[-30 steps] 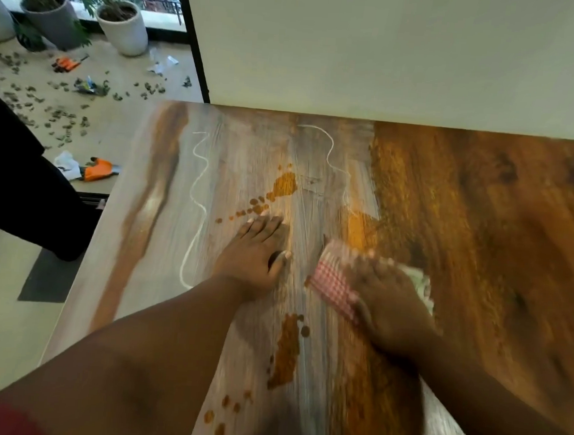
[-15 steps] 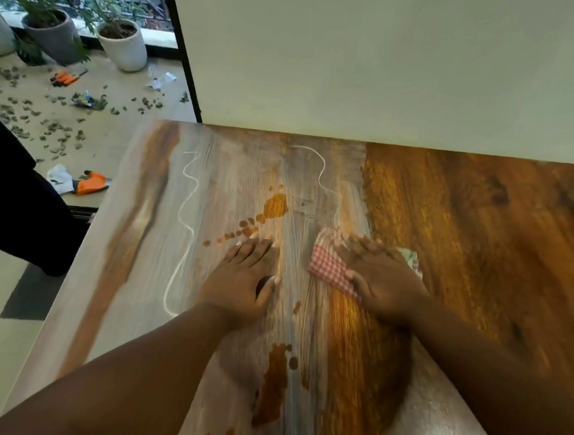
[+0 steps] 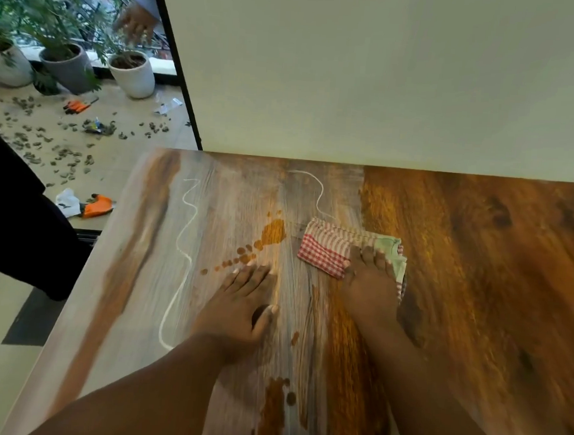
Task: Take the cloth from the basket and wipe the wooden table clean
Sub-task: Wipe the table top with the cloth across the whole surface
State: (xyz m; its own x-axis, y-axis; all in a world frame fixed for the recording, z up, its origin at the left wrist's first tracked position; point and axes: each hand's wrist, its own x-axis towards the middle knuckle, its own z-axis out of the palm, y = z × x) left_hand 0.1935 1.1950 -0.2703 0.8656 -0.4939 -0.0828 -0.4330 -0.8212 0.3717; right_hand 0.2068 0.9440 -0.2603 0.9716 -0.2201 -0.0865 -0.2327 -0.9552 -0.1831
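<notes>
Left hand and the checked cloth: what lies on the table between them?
In the head view, only dusty streaked table separates the left hand from the cloth; the orange stain lies farther back.

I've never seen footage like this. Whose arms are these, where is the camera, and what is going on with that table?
There is no machine here: these are a person's own two arms, filmed by a wide-angle camera worn on the head, looking forward and down. That is why the arms enter from the bottom edge.

The right hand presses flat on a folded cloth, red-checked with a pale green part, on the wooden table. The left hand rests flat on the table and holds nothing.

On the tabletop lie brown spills, more drops near the bottom edge, and two wavy white lines. The right side of the table looks darker and free of streaks.

Beyond the table, on the floor, stand plant pots among scattered dark bits.
</notes>
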